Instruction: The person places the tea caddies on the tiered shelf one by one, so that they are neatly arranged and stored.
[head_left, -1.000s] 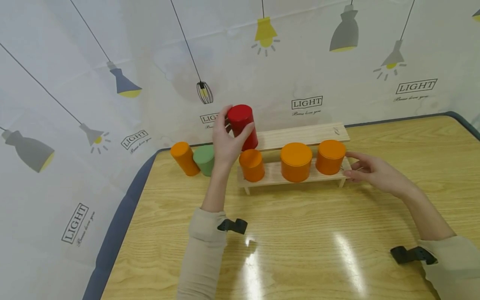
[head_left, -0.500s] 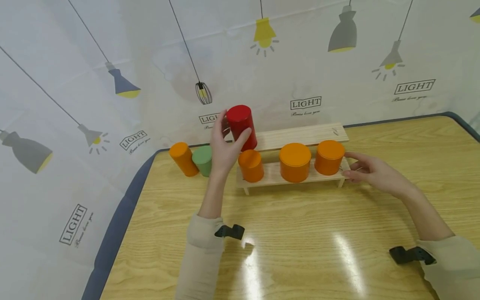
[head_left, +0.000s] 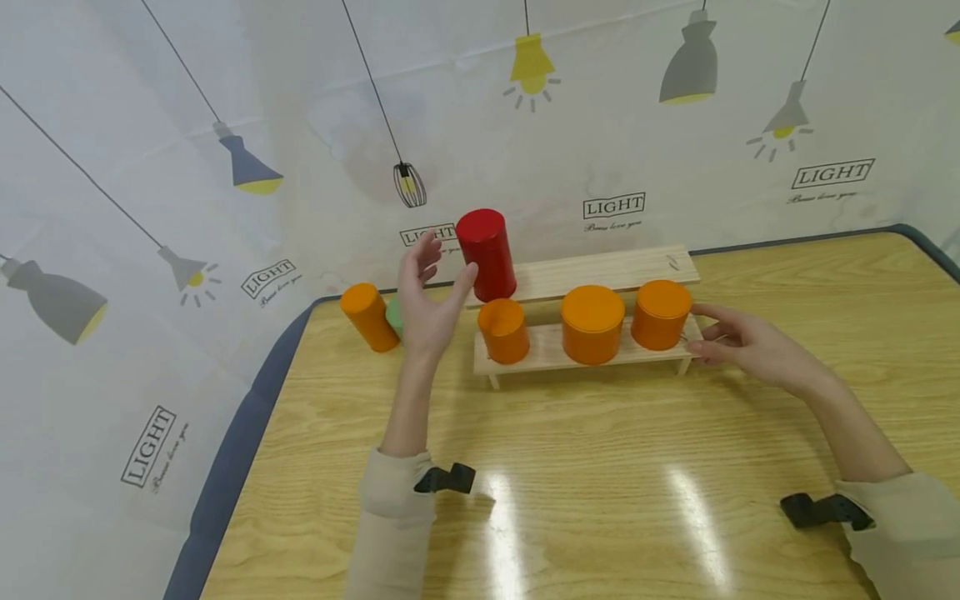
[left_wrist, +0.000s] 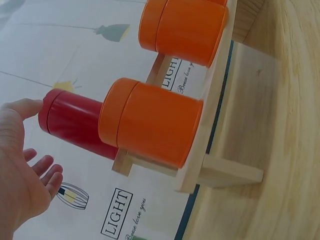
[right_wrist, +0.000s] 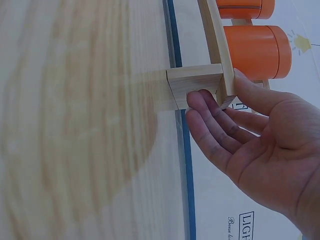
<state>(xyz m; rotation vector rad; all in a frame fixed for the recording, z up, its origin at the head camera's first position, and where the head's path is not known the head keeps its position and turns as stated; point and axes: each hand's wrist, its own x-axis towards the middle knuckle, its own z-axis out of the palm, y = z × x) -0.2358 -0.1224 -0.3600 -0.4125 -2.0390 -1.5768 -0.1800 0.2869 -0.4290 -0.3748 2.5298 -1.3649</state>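
A tall red canister stands upright on the left end of the upper tier of a two-tier wooden rack. My left hand is just left of it, fingers spread and holding nothing; the left wrist view puts the thumb close by its lid. On the lower tier stand a small orange canister, a wide orange canister and another orange canister. My right hand grips the rack's right end, thumb on the board and fingers curled by the leg.
Left of the rack, a narrow orange canister leans against a green canister, which my left hand partly hides. The wood-grain table meets a lamp-printed backdrop behind the rack.
My left hand has let go of the red canister and moved left and slightly down, covering more of the green one. The red canister stays in place. My right hand has not moved.
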